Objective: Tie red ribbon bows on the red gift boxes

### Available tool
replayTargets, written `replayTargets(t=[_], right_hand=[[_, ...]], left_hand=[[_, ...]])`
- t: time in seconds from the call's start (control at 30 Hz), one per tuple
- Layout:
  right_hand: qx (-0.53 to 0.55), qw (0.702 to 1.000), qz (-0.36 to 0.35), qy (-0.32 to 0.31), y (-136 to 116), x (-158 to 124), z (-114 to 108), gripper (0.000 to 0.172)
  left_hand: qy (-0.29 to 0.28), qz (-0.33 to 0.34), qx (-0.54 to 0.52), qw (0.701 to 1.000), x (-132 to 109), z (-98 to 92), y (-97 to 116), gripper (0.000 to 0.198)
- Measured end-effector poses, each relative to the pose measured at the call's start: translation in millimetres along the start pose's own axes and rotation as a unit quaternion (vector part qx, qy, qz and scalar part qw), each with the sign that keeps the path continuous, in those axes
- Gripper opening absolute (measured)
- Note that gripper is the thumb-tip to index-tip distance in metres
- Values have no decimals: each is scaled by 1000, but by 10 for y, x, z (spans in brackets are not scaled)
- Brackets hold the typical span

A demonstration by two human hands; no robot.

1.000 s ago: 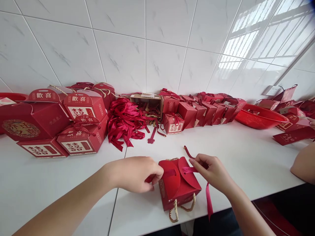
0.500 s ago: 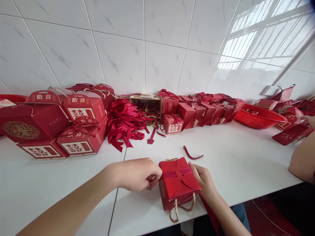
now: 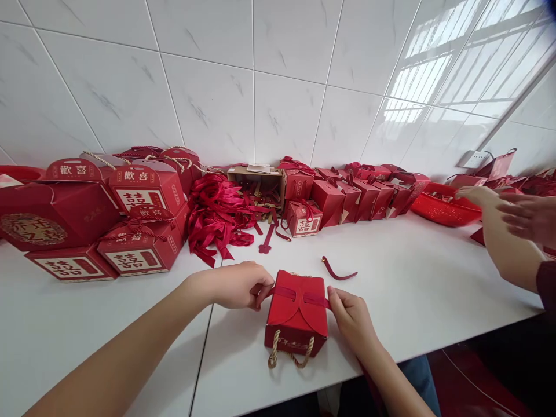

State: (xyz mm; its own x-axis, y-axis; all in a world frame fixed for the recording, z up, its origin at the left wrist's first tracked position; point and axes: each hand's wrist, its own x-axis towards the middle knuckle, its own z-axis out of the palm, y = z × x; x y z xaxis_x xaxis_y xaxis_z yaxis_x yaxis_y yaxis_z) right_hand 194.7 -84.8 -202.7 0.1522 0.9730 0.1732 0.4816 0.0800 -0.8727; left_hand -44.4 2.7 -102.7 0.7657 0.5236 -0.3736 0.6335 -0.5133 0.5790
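Note:
A small red gift box (image 3: 297, 315) with a rope handle (image 3: 290, 350) stands on the white table (image 3: 412, 289) near its front edge. A red ribbon (image 3: 304, 297) runs across its closed top flaps. My left hand (image 3: 237, 285) pinches the ribbon's end at the box's left side, fingers closed. My right hand (image 3: 354, 317) grips the ribbon at the right side of the box, fingers closed too. The ribbon's far end (image 3: 337, 272) trails loose on the table behind the box.
Stacked large red boxes (image 3: 91, 217) stand at the left. A heap of red ribbons (image 3: 219, 214) and an open cardboard box (image 3: 258, 185) lie behind. A row of small red boxes (image 3: 347, 197) lines the wall. A red basket (image 3: 443, 205) sits right, near another person's hands (image 3: 512, 217).
The box has turned and shifted left, its top flaps pressed down. My hands moved to both sides, pulling the ribbon flat. The other person's hands came into view at the right.

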Motion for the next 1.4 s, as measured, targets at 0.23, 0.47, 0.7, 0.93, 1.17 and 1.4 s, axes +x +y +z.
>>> replayTargets(t=[0.23,0.47,0.7,0.93,1.17,1.4], right_hand=[[-36,999,-8,33,5,46,-112,46],[-12,987,-26,160,-43,-94,-379,29],[-68,977,15,-202,-285,-323,-428,33],[60,993,86,-60,-57,-252,-286,32],[403,903,47,142,-319,-153,-301,47],[334,904,-53,261,-569,24,-525,22]], left_hand=[[48,7,86,995,-89,-63,114,17],[41,-58,159,985,-425,-216,305,28],[-74,-102,219,967,-244,233,443,50],[48,-129,37,990,-25,35,53,48],[152,34,-456,876,-58,-238,126,41],[347,94,-507,783,-191,-224,340,22]])
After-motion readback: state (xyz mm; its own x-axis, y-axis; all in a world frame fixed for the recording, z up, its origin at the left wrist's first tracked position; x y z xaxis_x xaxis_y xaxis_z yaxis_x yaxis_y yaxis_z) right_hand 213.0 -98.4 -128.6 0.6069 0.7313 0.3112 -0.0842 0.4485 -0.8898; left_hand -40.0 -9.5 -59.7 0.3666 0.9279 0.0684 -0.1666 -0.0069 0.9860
